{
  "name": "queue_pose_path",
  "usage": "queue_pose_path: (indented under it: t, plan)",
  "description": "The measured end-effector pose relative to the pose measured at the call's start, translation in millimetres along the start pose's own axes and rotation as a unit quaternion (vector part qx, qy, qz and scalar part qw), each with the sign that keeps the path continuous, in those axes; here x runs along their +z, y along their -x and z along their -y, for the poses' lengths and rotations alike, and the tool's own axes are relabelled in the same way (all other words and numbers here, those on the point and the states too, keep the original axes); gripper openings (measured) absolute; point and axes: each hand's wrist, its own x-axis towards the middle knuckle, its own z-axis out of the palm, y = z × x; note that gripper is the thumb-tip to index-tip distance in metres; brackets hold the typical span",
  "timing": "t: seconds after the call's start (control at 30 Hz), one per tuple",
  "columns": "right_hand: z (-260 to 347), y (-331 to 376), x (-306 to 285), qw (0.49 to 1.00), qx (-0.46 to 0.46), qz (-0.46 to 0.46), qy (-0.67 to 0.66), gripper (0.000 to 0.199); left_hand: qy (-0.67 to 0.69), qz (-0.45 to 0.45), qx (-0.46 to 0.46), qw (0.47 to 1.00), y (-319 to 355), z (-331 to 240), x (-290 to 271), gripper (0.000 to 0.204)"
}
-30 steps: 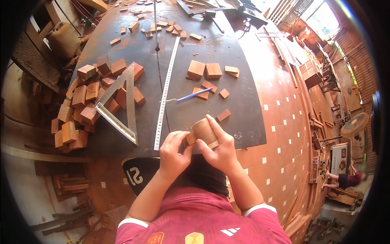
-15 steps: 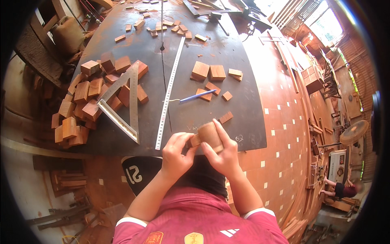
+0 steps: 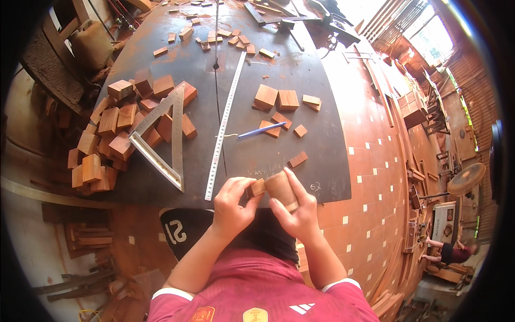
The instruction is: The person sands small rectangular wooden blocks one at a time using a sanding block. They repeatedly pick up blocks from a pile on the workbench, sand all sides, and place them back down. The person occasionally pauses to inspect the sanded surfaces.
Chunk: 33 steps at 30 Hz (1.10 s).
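At the table's near edge, my left hand (image 3: 233, 205) pinches a small wooden block (image 3: 258, 188) between thumb and fingers. My right hand (image 3: 301, 212) grips a larger rounded wooden piece (image 3: 281, 190), shaped like a short cylinder with a paler lower rim. The two pieces are side by side, with a narrow gap between them. Just beyond my hands lies a small flat wood piece (image 3: 297, 159). Farther off, a blue pen (image 3: 262, 130) rests across a wooden offcut (image 3: 272, 132).
On the dark table (image 3: 236, 161) lie a white ruler strip (image 3: 223, 134) and a metal set square (image 3: 177, 129), its corner over a heap of wooden blocks (image 3: 108, 121). Two larger blocks (image 3: 288, 100) stand at the right. Across the tiled floor (image 3: 370, 177), another person (image 3: 456, 253) is visible.
My right hand has shifted slightly right and down with the rounded piece, opening a gap from the small block. The left hand has barely moved. The view has shifted a little.
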Motion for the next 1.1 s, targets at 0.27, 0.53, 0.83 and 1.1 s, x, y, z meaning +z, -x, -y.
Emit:
queue_pose_path:
  t: [0.27,0.53,0.83,1.1]
  plan:
    - [-3,-27,5,1.000,0.003,0.005,-0.014,0.073,-0.010,-0.003,0.018,1.000,-2,1,2,0.034]
    - [12,8,0,0.986,-0.084,-0.013,0.146,0.071,0.012,-0.004,0.006,1.000,2,1,3,0.035]
    - [12,2,10,0.974,-0.119,-0.029,0.192,0.078,0.017,-0.002,0.012,1.000,0,3,1,0.037]
    - [11,-12,2,0.994,-0.063,-0.008,0.087,0.074,0.015,-0.001,0.009,1.000,-1,2,2,0.036]
